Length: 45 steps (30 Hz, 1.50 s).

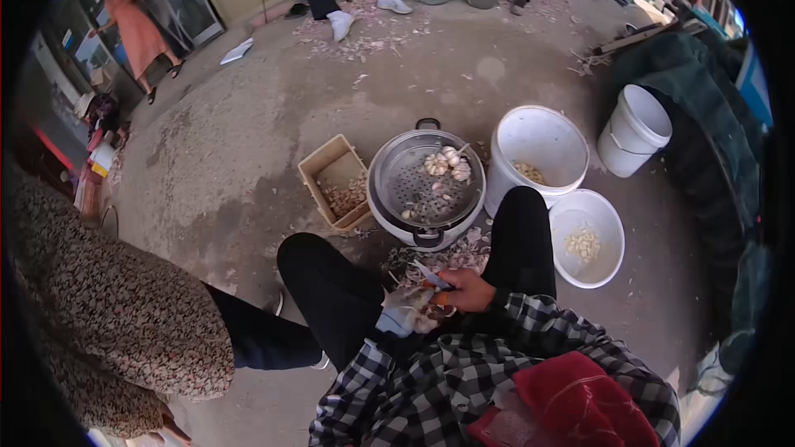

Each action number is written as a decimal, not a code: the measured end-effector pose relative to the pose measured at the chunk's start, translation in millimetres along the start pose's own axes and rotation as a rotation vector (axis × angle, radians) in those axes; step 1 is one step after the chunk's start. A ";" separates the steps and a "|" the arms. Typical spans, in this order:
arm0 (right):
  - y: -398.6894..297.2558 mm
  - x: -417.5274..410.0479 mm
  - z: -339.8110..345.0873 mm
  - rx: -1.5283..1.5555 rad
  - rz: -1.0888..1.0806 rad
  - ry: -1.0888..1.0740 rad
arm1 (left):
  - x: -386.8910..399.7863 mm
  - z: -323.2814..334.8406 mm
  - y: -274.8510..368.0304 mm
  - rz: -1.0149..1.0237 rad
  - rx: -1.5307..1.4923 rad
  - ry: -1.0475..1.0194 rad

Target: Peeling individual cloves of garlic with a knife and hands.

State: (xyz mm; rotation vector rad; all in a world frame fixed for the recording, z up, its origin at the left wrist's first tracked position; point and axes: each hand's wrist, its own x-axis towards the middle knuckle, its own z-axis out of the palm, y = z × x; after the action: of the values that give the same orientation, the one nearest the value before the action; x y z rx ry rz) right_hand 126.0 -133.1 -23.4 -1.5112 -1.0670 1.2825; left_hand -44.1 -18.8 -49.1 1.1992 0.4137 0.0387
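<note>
My right hand (473, 290) grips a small knife (433, 275), its blade pointing up and left; orange wraps show near the fingers. My left hand (400, 310), in a pale glove, is closed around what looks like a garlic bulb (427, 318), partly hidden by the fingers. Both hands are close together between my knees. Just beyond them stands a perforated metal steamer pan (397, 167) on a white bucket, holding several garlic bulbs (448, 162) and loose cloves. Garlic skins (463, 251) litter the ground below it.
Left of the pan is a beige plastic bin (310, 177) with unpeeled cloves. To the right stand a white bucket (540, 127) and a white basin (562, 214), both with peeled cloves, and another white bucket (627, 136). A person in a patterned top (124, 304) is close at my left.
</note>
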 end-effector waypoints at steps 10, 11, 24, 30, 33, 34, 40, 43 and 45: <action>-45.9 -36.3 -26.5 -0.310 -0.486 0.275 | 12.0 -13.4 -2.0 0.053 -0.116 0.209; -55.4 -43.0 -32.9 -0.312 -0.477 0.278 | 15.0 -15.0 -6.7 0.074 -0.128 0.206; -105.7 -56.4 -209.4 -0.423 -0.580 1.305 | 29.5 -27.2 -17.0 -0.108 -0.473 0.234; -57.5 -46.3 -226.6 0.624 -0.294 1.138 | 33.8 -26.2 -11.7 -0.221 -0.570 0.326; -51.0 -62.5 -224.2 0.998 -0.292 0.886 | 38.9 -24.4 -11.0 -0.211 -0.535 0.302; -48.5 -70.2 -224.0 0.998 -0.314 0.846 | 40.0 -24.5 -11.2 -0.245 -0.530 0.323; 2.2 -116.3 -229.8 0.229 0.097 1.232 | 38.6 -28.0 -18.0 -0.243 -0.544 0.333; 25.3 -123.6 -221.9 -0.790 0.305 1.571 | 43.6 -27.7 -19.6 -0.107 -0.374 0.271; 23.0 -124.6 -209.0 -0.398 0.279 1.440 | 49.0 -26.5 -20.1 -0.133 -0.396 0.287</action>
State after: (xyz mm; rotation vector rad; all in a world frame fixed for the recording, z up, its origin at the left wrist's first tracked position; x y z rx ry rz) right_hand 321.9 -276.0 7.1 -2.2751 -0.1136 -0.1136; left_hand -11.3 9.5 -89.5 0.7741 0.7019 0.1720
